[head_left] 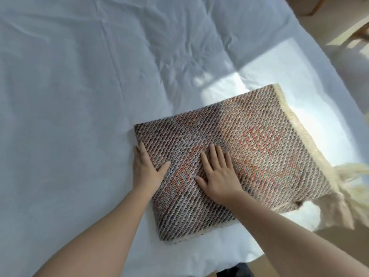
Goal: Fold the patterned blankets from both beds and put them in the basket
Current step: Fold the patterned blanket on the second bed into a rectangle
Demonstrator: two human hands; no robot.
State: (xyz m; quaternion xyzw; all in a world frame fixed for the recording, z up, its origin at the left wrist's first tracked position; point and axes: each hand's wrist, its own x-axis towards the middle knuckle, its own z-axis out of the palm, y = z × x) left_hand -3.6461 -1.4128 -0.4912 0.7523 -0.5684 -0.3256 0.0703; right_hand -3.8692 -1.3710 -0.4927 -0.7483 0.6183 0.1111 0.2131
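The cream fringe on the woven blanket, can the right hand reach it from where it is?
Probably yes. The right hand lies flat on the folded brown-and-orange woven blanket, and nothing stands between it and the cream fringe along the far right edge.

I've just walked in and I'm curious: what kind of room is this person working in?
Most likely a bedroom. A bed with a white duvet fills the view, and both hands press a folded patterned blanket flat on it. Wooden furniture legs show beyond.

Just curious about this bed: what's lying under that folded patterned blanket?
The folded blanket rests on the bed's white cover, which shows all around it. The patch directly beneath is covered. Both hands, left hand and right hand, lie flat on top.
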